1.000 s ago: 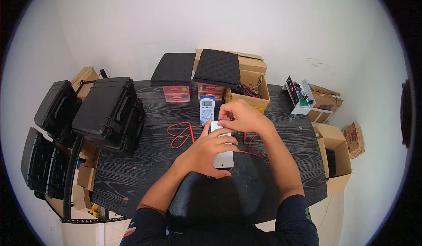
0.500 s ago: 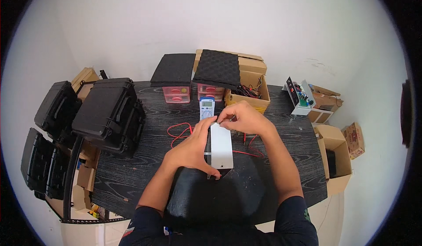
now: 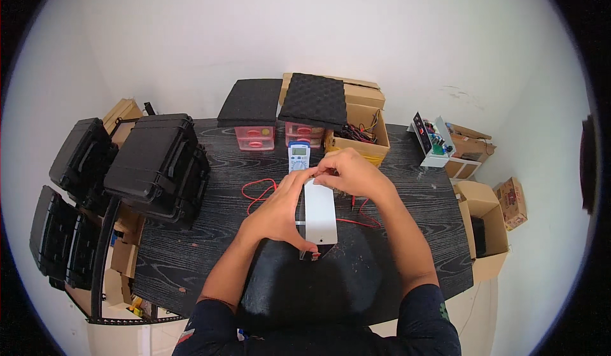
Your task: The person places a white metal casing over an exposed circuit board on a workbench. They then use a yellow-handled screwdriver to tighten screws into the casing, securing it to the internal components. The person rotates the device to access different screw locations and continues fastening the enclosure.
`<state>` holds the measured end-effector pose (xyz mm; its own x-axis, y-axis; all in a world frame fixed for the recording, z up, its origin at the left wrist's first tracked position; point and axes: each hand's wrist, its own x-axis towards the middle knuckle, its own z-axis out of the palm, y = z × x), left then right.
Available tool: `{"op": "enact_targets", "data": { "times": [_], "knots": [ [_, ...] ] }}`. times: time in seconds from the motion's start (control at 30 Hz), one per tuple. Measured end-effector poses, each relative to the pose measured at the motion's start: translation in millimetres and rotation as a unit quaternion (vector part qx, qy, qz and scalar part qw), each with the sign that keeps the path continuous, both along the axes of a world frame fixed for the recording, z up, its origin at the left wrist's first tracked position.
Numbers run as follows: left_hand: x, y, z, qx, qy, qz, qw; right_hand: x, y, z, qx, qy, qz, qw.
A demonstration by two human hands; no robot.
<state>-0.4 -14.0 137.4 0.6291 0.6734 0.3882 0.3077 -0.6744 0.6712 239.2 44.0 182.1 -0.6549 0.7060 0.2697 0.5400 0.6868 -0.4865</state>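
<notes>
A white oblong metal case (image 3: 320, 213) with dark sides stands on the table in front of me, its long side running away from me. My left hand (image 3: 280, 213) grips it lengthwise, thumb at the near end and fingertips at the far end. At that far end, my right hand (image 3: 347, 174) has its fingers pinched together; whatever they hold is too small or hidden to make out. Just beyond both hands lies a blue-and-white multimeter (image 3: 299, 155). A red test lead (image 3: 256, 195) loops out to the left, and more red lead shows right of the case.
Black hard cases (image 3: 153, 165) stand at the left. Pink drawer boxes (image 3: 256, 138) under dark foam sheets (image 3: 314, 99) are at the back, beside a cardboard box of cables (image 3: 363, 136). An opened circuit-board unit (image 3: 436, 142) sits back right. An open carton (image 3: 487, 228) is beyond the right edge.
My right hand has shifted slightly left and its fingers have turned at the case's far end. The left hand keeps its grip, and the case has barely moved.
</notes>
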Motion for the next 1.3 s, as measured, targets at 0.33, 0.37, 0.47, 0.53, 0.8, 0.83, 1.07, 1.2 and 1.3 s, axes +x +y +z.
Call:
{"op": "enact_targets", "data": {
  "times": [0.33,0.37,0.47,0.53,0.8,0.83,1.07,1.2,1.3],
  "knots": [
    [-4,0,0,-0.017,0.014,-0.009,1.000,-8,-4,2,-0.002,0.026,-0.004,1.000],
    [-3,-1,1,-0.021,0.019,-0.008,1.000,-4,-1,-2,0.000,0.037,0.010,0.999],
    [-3,-2,3,-0.025,0.033,-0.007,0.999,-3,2,-7,0.000,0.036,-0.001,0.999],
    [-3,-4,-1,-0.018,0.041,-0.006,0.999,-5,4,-10,0.013,0.012,-0.024,1.000],
    [-1,-9,5,0.049,-0.005,-0.008,0.999,-4,22,-39,0.008,0.155,-0.061,0.986],
    [0,-10,5,0.057,-0.021,-0.012,0.998,2,31,-48,-0.028,0.168,-0.085,0.982],
    [12,-12,-7,0.107,0.046,-0.089,0.989,32,76,-141,0.100,-0.265,-0.201,0.938],
    [17,-13,-10,0.086,0.080,-0.101,0.988,31,88,-182,0.166,-0.330,-0.226,0.901],
    [16,-14,-11,0.078,0.083,-0.100,0.988,29,91,-191,0.162,-0.324,-0.229,0.904]
  ]
}}
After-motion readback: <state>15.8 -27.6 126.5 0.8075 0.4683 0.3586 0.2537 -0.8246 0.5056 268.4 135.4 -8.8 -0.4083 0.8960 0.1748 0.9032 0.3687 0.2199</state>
